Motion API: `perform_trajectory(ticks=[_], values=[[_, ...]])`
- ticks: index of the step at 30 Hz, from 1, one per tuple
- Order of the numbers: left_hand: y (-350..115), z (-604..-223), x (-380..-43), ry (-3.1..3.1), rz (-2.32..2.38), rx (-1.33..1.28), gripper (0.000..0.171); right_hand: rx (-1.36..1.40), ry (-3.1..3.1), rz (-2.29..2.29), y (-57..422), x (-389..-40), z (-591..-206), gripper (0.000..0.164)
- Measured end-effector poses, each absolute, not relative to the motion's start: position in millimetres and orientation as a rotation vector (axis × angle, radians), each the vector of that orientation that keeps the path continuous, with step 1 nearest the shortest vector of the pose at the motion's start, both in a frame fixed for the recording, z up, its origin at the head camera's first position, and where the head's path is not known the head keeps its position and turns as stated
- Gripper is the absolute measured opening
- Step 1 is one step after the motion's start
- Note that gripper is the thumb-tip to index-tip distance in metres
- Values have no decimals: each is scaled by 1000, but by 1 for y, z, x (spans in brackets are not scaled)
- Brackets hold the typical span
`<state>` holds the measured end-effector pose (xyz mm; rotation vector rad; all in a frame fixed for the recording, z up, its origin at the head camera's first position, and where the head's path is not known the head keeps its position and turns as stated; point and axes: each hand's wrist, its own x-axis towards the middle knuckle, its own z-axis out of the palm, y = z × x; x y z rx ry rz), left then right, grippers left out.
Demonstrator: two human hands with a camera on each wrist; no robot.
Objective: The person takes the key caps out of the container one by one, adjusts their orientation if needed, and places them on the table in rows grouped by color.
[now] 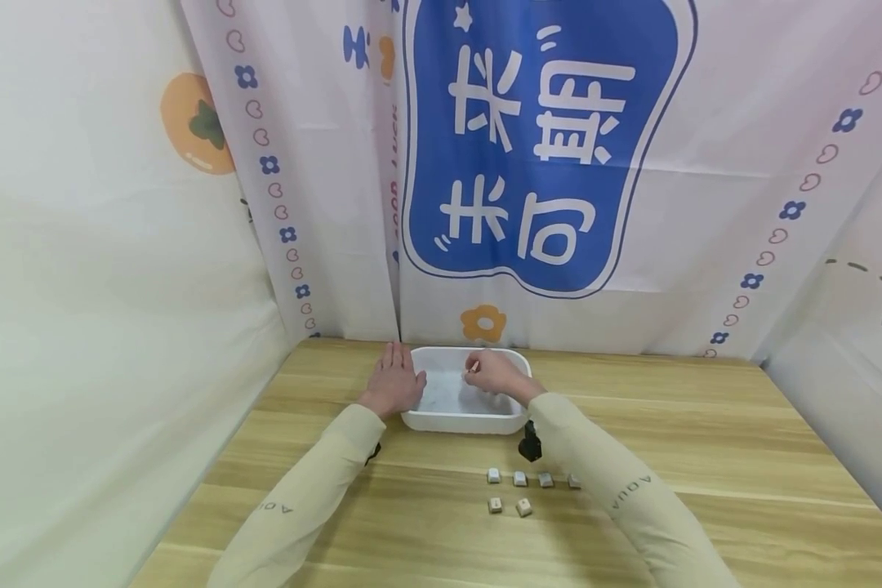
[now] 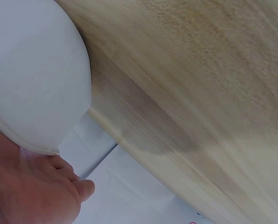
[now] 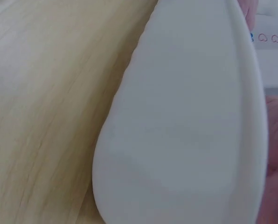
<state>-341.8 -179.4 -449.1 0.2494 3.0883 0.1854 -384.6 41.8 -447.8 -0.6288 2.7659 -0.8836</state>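
A white plastic tray (image 1: 466, 423) stands near the far edge of the table. My left hand (image 1: 394, 382) rests with straight fingers on its left rim; the left wrist view shows that hand (image 2: 34, 186) against the tray's outer wall (image 2: 41, 79). Over the inside of the tray, my right hand (image 1: 496, 371) pinches a small pale keycap (image 1: 474, 368), mostly hidden by the fingers. The tray's wall (image 3: 181, 121) covers most of the right hand (image 3: 275, 154) in the right wrist view. Several small keycaps (image 1: 519, 478) lie in two rows in front of the tray.
The wooden table (image 1: 412, 498) ends at a hanging printed cloth (image 1: 338, 269) behind the tray. Two more keycaps (image 1: 495, 505) form the nearer row. My right sleeve (image 1: 617, 482) passes close to the right end of the farther row.
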Motion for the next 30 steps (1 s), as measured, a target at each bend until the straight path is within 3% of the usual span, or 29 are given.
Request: perform_trajectory(ticks=[30], values=[[-178,-454,-345,3094,203,221,75,-932,2748,-939,45,-348,-430,12]])
